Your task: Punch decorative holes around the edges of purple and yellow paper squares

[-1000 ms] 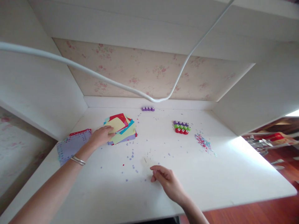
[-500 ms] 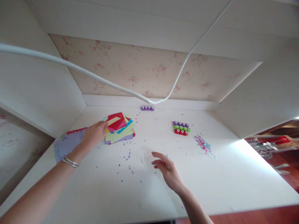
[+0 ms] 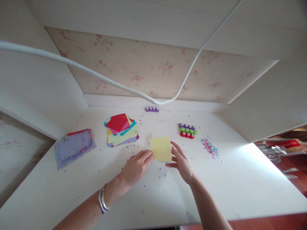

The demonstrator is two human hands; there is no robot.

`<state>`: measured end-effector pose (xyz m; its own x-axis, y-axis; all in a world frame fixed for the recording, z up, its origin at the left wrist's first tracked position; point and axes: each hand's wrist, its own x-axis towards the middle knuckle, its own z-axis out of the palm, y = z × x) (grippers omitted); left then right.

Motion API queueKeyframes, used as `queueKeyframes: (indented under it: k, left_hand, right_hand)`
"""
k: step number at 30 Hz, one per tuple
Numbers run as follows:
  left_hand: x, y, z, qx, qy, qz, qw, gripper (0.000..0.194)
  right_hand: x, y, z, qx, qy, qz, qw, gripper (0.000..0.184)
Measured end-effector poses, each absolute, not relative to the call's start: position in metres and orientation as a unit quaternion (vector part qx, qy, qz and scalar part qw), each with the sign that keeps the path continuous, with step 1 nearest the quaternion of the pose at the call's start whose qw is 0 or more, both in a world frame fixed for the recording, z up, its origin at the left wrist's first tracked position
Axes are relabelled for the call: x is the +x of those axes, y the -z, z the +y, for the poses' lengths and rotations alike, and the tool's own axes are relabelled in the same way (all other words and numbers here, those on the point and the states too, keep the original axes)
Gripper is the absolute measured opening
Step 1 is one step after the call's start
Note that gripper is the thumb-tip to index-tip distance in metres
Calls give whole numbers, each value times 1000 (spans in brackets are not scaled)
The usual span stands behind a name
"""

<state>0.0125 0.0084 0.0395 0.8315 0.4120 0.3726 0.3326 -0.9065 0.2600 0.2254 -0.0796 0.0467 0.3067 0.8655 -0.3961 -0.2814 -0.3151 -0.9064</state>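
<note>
A square sheet of yellow paper (image 3: 161, 149) is held up over the middle of the white table. My left hand (image 3: 137, 166) pinches its lower left corner. At the sheet's right edge is my right hand (image 3: 180, 162), fingers spread apart; whether a fingertip touches the paper I cannot tell. To the left lies a loose stack of coloured paper (image 3: 120, 131), red on top, with blue, green and purple edges showing below. Tiny purple paper bits (image 3: 160, 168) are scattered on the table around my hands.
Purple sheets with punched edges (image 3: 74, 147) lie at far left. Small purple, green and red craft punches (image 3: 187, 130) stand in rows at right, with several purple ones (image 3: 152, 109) at the back. Beside them is a confetti pile (image 3: 210, 148). A white cable (image 3: 134, 93) hangs in front.
My left hand has moved right from the stack to the middle, bringing the yellow sheet. My right hand has shifted slightly right and up, beside the sheet.
</note>
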Motion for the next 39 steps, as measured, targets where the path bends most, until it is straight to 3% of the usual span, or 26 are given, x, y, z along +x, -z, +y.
queueKeyframes:
  k: [5, 9, 14, 18, 22, 32, 35, 39]
  left_hand:
    - [24, -29, -11, 955, -193, 184, 126, 27]
    - [7, -30, -14, 942, -215, 219, 133, 28]
    - [-42, -5, -6, 868, -257, 421, 63, 37]
    - [-50, 19, -2, 846, -222, 484, 17, 43]
    - [-6, 22, -12, 852, -228, 470, 42, 45]
    - [134, -2, -46, 898, -213, 311, 226, 43]
    - [119, -16, -36, 893, -244, 299, 231, 37]
    - [25, -19, -15, 867, -287, 370, 170, 30]
  right_hand:
    - [225, -30, -80, -625, -527, -280, 504, 70]
    - [227, -16, -84, -664, -450, -321, 504, 48]
    - [245, -11, -98, -670, -374, -261, 586, 44]
    - [261, -10, -115, -654, -339, -169, 655, 43]
    - [271, -14, -133, -654, -310, -137, 676, 40]
    - [285, -17, -174, -713, -251, -120, 644, 45]
    - [282, -13, -180, -725, -246, -125, 631, 47]
    - [272, -8, -177, -729, -257, -143, 618, 48]
